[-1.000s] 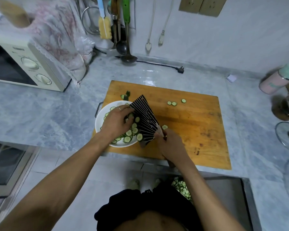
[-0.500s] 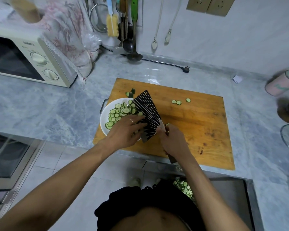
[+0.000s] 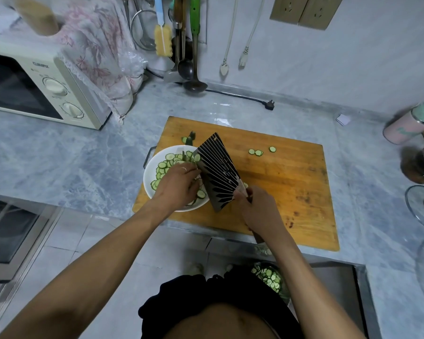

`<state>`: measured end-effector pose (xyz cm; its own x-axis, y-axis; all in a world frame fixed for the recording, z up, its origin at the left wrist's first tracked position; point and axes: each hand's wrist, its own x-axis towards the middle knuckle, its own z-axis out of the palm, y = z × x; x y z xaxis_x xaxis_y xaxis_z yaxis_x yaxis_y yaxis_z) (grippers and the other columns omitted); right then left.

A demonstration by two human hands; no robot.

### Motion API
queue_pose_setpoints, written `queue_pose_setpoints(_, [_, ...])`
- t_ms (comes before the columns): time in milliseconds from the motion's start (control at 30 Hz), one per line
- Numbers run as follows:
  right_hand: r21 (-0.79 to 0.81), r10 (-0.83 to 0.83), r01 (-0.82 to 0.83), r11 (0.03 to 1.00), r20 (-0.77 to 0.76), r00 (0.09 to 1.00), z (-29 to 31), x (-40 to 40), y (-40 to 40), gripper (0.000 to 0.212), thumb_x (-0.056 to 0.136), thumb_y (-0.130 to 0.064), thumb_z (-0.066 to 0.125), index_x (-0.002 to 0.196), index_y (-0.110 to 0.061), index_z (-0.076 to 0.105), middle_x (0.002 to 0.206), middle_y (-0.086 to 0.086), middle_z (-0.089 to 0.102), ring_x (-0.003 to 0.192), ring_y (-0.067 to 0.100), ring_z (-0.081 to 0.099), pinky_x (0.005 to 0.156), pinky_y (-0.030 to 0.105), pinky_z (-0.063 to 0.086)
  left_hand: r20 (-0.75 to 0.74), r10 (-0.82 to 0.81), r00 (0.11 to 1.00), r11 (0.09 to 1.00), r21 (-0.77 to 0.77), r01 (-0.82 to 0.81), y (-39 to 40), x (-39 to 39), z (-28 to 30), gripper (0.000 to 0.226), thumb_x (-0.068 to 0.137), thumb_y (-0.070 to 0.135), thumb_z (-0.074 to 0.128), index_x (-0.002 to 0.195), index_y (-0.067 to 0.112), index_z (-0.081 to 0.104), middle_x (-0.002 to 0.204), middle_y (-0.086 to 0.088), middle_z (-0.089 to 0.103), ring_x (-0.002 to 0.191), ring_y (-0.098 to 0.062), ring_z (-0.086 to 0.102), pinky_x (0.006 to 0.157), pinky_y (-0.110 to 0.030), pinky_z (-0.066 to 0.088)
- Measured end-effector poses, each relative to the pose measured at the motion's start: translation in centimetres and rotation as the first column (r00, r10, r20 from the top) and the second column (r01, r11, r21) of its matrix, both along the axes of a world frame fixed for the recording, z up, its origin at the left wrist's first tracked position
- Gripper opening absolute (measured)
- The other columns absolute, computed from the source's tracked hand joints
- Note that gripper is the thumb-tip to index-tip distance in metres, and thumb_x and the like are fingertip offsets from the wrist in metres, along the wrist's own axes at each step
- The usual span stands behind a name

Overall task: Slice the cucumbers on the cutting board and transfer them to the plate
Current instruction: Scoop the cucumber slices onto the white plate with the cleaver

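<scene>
Transfer step | right hand (image 3: 257, 211) gripping cleaver (image 3: 218, 171), tilted over plate (image 3: 149, 178) | left hand (image 3: 179, 184), fingers curled, now wiping slices (image 3: 167, 165) off blade onto plate, lower than a second ago | three slices (image 3: 258, 151) remaining on cutting board (image 3: 291, 192)

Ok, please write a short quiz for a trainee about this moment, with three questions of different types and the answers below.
1. True or false: the right hand grips the handle of the cleaver.
2. Where do most cucumber slices lie? A) in the white plate B) on the microwave C) on the grey counter
3. Fill in: a few loose slices remain on the far part of the wooden ______.

Key:
1. True.
2. A; the left hand is over the plate, its fingers at the blade's side.
3. Cutting board.
</scene>
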<state>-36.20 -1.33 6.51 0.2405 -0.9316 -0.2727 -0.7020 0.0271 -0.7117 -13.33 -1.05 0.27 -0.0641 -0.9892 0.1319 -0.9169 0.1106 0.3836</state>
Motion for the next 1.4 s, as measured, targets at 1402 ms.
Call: queue_pose_setpoints(1402, [0.073,-0.439,0.433,0.898,0.098,0.893,-7.4,-18.0,-2.6,0.048,0.089,-0.07,0.042,0.08,-0.024,0.055,0.073,0.004,0.064,0.069,0.028,0.064,0.063,0.041,0.054,-0.049,0.296,0.954,0.947,0.149,-0.286,-4.0,-17.1,-5.4,0.096,0.086,0.072,0.046,0.154,0.011,0.013,0.159,-0.02,0.008,0.147,-0.033,0.005,0.119,-0.042,0.006])
